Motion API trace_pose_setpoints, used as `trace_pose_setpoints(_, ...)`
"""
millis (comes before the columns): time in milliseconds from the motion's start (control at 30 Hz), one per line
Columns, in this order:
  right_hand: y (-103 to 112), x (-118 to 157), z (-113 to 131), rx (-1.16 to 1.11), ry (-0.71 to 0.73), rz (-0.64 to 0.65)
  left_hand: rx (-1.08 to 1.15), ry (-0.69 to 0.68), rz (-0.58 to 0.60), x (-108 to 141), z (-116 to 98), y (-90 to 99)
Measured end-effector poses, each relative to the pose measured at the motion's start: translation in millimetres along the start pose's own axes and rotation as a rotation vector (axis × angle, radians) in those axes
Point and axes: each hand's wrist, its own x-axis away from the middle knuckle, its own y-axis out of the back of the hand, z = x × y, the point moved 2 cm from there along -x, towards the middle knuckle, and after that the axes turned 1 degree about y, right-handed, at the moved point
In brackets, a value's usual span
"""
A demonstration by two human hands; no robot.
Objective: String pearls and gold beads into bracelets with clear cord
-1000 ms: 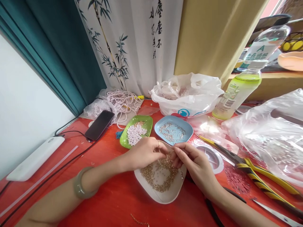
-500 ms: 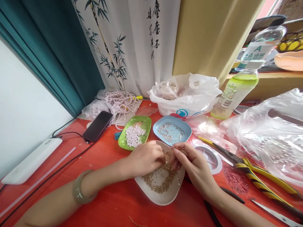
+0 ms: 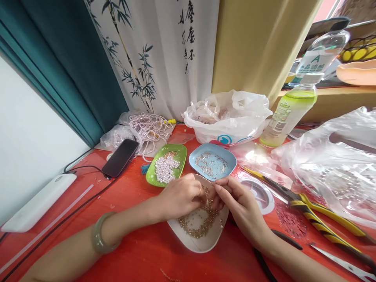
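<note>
Both hands meet over a whitish dish (image 3: pixel 202 244) of small gold beads (image 3: pixel 199 229). My left hand (image 3: pixel 185 197), a bangle on its forearm, has its fingers curled down over the beads; what they pinch is hidden. My right hand (image 3: pixel 235 199) is closed at the dish's right side, thumb and index finger pressed together on something too small to make out. Behind them lie a green dish (image 3: pixel 182 156) with white pearly beads (image 3: pixel 166 168) and a blue dish (image 3: pixel 198 150) holding thin metal pieces (image 3: pixel 210 166).
Yellow-black pliers (image 3: pixel 311 211), scissors (image 3: pixel 342 262) and a clear spool (image 3: pixel 261 196) lie right. Plastic bags (image 3: pixel 229 117), a bottle (image 3: pixel 289 113) and bead strands (image 3: pixel 149 127) stand behind. A phone (image 3: pixel 121 158), cable and white device (image 3: pixel 39 203) are left.
The whole view has shifted slightly. Both hands keep nearly the same pose over the dish.
</note>
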Motion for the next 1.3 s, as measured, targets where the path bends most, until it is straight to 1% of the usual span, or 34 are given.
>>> trace_pose_setpoints(200,1,0,-5,0.003,-0.015,-0.009,-0.005,0.024,0.044,-1,0,1.6)
trace_pose_setpoints(367,1,0,-6,0.000,-0.018,-0.003,0.075,0.044,0.001,-1,4,1.7)
trace_pose_setpoints(533,1,1,-6,0.007,-0.028,0.007,0.141,0.054,-0.007,-1,6,5.0)
trace_pose_setpoints(633,1,1,-5,0.001,-0.026,0.012,0.193,0.101,-0.045,-1,8,8.1)
trace_pose_setpoints(733,2,1,-4,0.011,-0.015,0.010,0.293,0.184,-0.082,-1,13,8.5)
trace_pose_setpoints(833,3,1,-3,0.077,0.014,-0.013,0.480,0.253,-0.120,-2,18,7.4)
trace_pose_setpoints(967,4,1,-4,0.200,0.060,-0.040,0.748,0.281,-0.178,-4,19,9.3)
trace_pose_setpoints(1067,3,0,-3,0.273,0.083,-0.022,0.793,0.291,-0.233,-5,17,11.9)
trace_pose_setpoints(1200,2,-1,-1,0.338,0.109,-0.003,0.785,0.280,-0.223,-6,15,11.1)
trace_pose_setpoints(1300,2,0,0,0.383,0.127,0.007,0.850,0.231,-0.229,-6,13,10.6)
